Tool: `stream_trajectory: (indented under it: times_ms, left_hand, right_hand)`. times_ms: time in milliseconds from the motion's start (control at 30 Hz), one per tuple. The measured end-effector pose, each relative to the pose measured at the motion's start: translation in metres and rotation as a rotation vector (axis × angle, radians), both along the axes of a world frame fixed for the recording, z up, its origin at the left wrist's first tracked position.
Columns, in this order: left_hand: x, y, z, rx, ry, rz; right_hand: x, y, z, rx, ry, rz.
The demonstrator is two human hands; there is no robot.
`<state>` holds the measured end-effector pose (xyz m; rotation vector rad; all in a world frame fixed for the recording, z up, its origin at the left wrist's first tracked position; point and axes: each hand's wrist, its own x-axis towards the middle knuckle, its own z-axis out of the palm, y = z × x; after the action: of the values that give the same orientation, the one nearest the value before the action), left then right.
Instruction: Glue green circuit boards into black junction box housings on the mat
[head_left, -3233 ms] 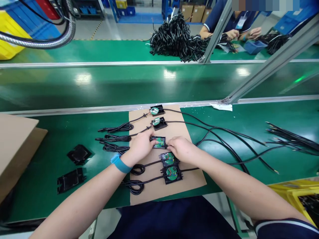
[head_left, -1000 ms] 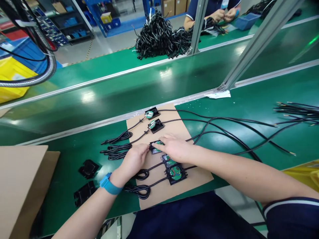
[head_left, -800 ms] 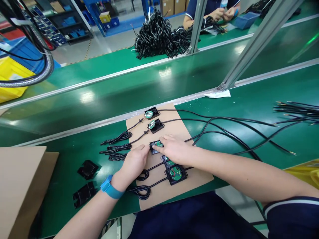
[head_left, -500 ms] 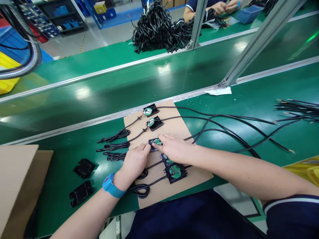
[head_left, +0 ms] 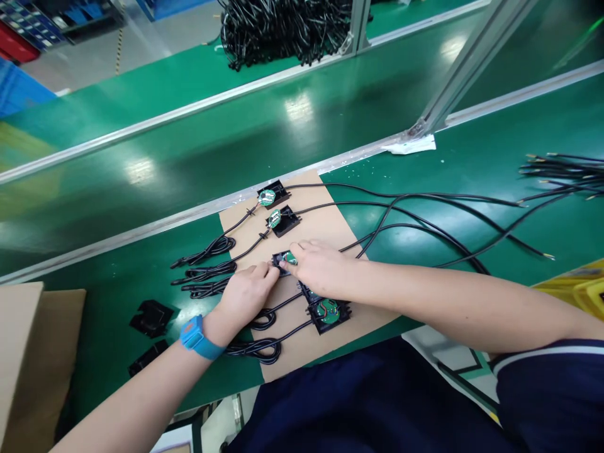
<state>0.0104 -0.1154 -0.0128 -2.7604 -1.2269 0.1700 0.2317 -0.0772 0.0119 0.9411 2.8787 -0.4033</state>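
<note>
A brown cardboard sheet lies on the green bench and carries several black housings with green circuit boards and black cables. My left hand and my right hand meet over the middle housing. Both press their curled fingertips on it, the left from its left side, the right from its right side and top. Two housings lie farther away on the sheet. Another housing lies just below my right wrist, and one more is mostly hidden under my right hand.
Coiled cable ends lie left of the sheet. Two black covers rest on the bench beside a cardboard box. Loose wires fan out at right above a yellow bin. A conveyor belt and an aluminium post stand behind.
The view has tilted down and shifted, so the bench sits higher in frame. Both hands stay on the middle housing; the left fingertips have closed in on its left edge.
</note>
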Motion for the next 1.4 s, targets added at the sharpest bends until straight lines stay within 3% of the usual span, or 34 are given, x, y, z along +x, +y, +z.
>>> stream_trajectory:
  times_ms: [100,200,333,433,500,633,1000,1267,1400]
  left_hand:
    - [0.000,0.000,0.006,-0.046,0.047,-0.041]
    - [0.000,0.000,0.017,-0.085,-0.003,0.024]
    - [0.004,0.000,0.028,-0.252,-0.332,0.200]
    - [0.010,0.001,0.023,-0.330,-0.651,0.404]
    - [0.015,0.002,0.015,-0.332,-0.742,0.501]
    - [0.022,0.007,0.005,-0.329,-0.715,0.521]
    - [0.030,0.004,0.005,-0.344,-0.596,0.537]
    - [0.032,-0.001,0.013,-0.318,-0.544,0.523]
    - [0.021,0.009,0.021,-0.159,-0.579,0.464]
  right_hand:
    - [-0.009,0.001,0.005,-0.055,-0.046,-0.042]
    - [-0.009,0.004,0.007,-0.080,-0.035,-0.046]
    - [0.009,0.007,-0.003,-0.116,0.103,-0.015]
    - [0.021,0.008,-0.012,-0.098,0.199,0.018]
    - [0.023,0.008,-0.015,-0.065,0.187,0.024]
    - [0.018,0.008,-0.011,-0.061,0.142,0.039]
    - [0.024,0.004,-0.017,-0.126,0.227,0.070]
    - [0.022,0.002,-0.011,-0.084,0.204,0.049]
    - [0.029,0.022,-0.004,-0.088,0.400,-0.023]
